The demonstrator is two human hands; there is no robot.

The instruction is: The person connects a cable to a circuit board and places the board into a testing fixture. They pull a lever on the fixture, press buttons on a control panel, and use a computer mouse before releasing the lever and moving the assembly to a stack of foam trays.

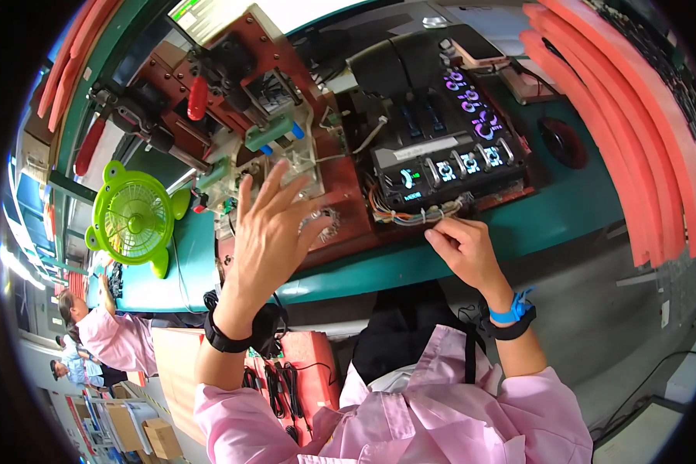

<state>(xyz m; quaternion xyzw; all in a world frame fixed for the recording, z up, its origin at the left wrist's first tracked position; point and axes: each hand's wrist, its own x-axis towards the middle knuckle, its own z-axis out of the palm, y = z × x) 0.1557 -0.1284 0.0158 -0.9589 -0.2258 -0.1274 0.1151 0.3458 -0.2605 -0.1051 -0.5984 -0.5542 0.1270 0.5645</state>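
My left hand (269, 228) is spread over the lower part of a dark red test fixture (344, 189), its fingers apart and nothing seen in them. Just past the fingertips are a clear plastic holder and a green block (274, 133) with blue pegs. My right hand (467, 249) is closed, fingers curled, at the front edge of a black control panel (456, 185). It is beside a bundle of coloured wires (417, 215) tied along that edge; whatever the fingers may hold is hidden. Lit knobs (465, 97) glow purple and white on the panel.
Red-handled toggle clamps (197, 98) rise at the back left. A green fan (134, 219) stands left of the fixture. A black mouse (562, 143) and a phone (478, 51) lie to the right. Pink foam strips (626, 116) line the far right. Another person (116, 336) sits further left.
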